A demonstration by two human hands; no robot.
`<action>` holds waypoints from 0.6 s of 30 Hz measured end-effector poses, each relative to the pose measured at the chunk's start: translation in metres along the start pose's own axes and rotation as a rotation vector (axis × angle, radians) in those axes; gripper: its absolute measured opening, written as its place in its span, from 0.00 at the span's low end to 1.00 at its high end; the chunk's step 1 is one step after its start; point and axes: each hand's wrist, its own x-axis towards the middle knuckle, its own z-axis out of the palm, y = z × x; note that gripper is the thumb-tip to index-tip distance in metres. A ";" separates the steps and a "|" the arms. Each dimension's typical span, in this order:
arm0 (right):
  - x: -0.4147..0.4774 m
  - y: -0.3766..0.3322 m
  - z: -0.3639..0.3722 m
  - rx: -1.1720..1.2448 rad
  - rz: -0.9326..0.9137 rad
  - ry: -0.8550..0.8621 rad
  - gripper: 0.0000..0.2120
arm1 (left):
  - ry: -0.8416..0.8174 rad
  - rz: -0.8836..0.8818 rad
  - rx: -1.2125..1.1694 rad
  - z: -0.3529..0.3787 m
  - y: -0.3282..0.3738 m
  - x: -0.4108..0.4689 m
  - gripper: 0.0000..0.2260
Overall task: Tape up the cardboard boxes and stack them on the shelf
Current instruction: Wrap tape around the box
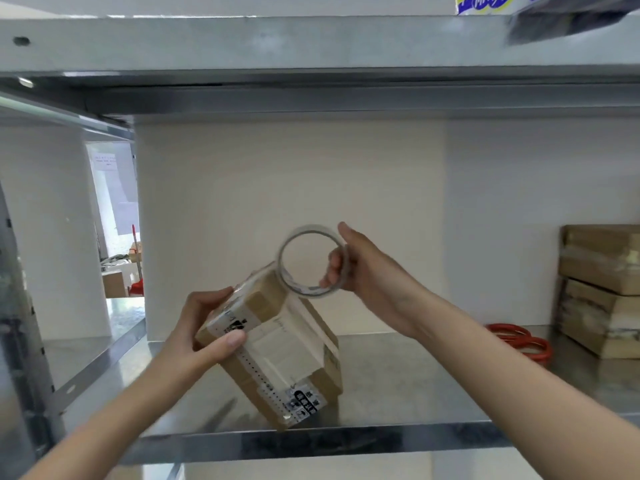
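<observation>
Left hand curls its fingers round the upper end of a small brown cardboard box, thumb pressed on its label, while the box stands tilted on one corner near the smooth steel shelf front lip. Right hand hooks its fingers through a thin clear tape roll, its film seemingly stretched to the box; slack could wrinkle it, or the corner could skid off. Taped boxes and red scissors sit rightward.
</observation>
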 end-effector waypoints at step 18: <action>0.032 -0.001 0.056 -0.361 0.061 -0.203 0.16 | -0.295 -0.137 0.032 0.007 -0.027 0.006 0.44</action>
